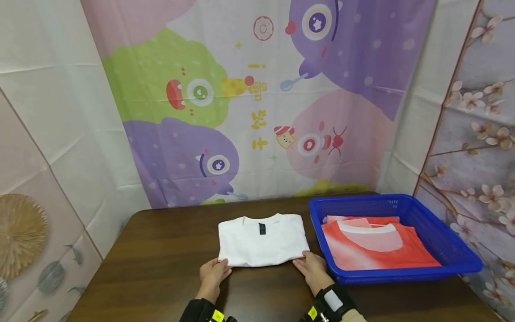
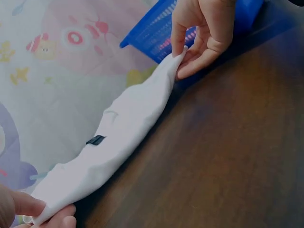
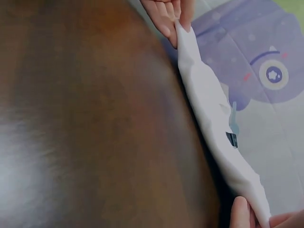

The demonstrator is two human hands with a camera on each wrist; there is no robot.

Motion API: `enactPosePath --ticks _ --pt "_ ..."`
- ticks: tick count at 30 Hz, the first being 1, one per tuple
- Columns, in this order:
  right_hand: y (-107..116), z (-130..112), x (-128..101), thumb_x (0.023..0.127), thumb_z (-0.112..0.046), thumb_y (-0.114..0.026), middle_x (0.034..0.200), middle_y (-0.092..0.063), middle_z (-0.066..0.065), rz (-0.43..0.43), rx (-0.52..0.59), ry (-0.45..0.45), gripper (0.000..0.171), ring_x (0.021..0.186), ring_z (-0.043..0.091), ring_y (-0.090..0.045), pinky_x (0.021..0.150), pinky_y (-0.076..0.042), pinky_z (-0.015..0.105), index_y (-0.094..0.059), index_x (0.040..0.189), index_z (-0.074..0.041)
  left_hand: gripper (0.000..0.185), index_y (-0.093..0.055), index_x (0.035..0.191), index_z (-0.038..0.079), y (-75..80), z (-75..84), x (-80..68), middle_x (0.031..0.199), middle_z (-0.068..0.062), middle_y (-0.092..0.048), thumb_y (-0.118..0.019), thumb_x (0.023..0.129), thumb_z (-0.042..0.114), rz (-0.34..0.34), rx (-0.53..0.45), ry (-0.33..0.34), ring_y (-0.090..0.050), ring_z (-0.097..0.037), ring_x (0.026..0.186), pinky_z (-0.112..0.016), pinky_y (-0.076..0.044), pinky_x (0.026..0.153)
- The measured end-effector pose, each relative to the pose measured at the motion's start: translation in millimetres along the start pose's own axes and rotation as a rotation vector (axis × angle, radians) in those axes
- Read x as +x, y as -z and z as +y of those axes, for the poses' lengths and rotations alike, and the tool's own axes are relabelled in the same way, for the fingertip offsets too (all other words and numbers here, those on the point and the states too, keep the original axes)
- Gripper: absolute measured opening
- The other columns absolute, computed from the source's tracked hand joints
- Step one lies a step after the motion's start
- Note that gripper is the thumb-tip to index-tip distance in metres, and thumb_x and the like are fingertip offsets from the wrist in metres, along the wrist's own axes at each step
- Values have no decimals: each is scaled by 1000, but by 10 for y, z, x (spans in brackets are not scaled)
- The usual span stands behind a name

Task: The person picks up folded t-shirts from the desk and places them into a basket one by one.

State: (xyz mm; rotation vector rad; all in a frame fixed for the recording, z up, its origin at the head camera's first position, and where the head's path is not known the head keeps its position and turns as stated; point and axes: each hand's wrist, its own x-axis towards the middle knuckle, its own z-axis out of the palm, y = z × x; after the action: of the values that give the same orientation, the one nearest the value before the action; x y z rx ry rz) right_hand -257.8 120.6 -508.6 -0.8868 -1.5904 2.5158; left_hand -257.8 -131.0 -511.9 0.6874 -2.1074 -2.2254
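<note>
Head view: at lower centre, the left hand (image 1: 213, 275) and right hand (image 1: 313, 269) each pinch a near corner of the folded white T-shirt (image 1: 263, 245) on the brown surface (image 1: 153, 259); a blue basket (image 1: 442, 241) with an orange shirt (image 1: 378, 250) sits right. Left wrist view: right fingers (image 2: 178, 40) pinch the corner, upper centre. Right wrist view: left fingers (image 3: 166, 19) grip the cloth at the top.

Soft matt white cloth T-shirt (image 1: 263, 243); dark wood table (image 1: 161, 277), smooth with slight sheen; glossy blue plastic mesh basket (image 1: 450, 243); printed fabric backdrop (image 1: 257, 98), creased.

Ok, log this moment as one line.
left hand: pinches white shirt corner | right hand: pinches other corner | shirt: folded, on table
</note>
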Motion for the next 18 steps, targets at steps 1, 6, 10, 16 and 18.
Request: enactPosePath --ticks 1,6,10,16,18 --pt "23 -2 -16 94 -5 -46 74 -60 8 -6 -4 -11 48 63 10 -62 72 -60 28 -35 134 21 52 -38 133 -22 15 -1 -20 128 -38 -54 -57 90 1 -7 5 -3 -68 -9 71 -22 -58 66" --pt "149 -25 -94 93 -4 -45 73 -57 7 -70 -47 -59 37 63 11 -64 72 -60 29 -41 123 17 52 -39 130 -25 123 -8 -135 111 -36 -64 -59 89 -1 -74 27 -19 -70 -12 72 -24 -59 66" --pt "244 -54 -149 91 -3 -44 70 -60 6 -128 -109 -92 29 64 12 -66 72 -60 29 -45 114 14 52 -39 128 -27 206 -14 -205 95 -27 -71 -60 89 -1 -138 62 -15 -71 -14 72 -26 -59 67" --pt "264 -54 -153 91 -8 -51 70 -64 4 -143 -155 -95 38 65 13 -66 73 -60 31 -44 121 16 48 -42 126 -26 239 -11 -179 98 -29 -68 -59 89 0 -151 142 -30 -69 -14 72 -28 -60 68" --pt "238 -51 -135 92 -11 -55 73 -66 4 -129 -180 -67 48 66 13 -66 74 -60 33 -41 128 17 47 -45 125 -25 216 -8 -140 104 -33 -65 -59 89 2 -120 169 -47 -67 -14 74 -28 -60 67"
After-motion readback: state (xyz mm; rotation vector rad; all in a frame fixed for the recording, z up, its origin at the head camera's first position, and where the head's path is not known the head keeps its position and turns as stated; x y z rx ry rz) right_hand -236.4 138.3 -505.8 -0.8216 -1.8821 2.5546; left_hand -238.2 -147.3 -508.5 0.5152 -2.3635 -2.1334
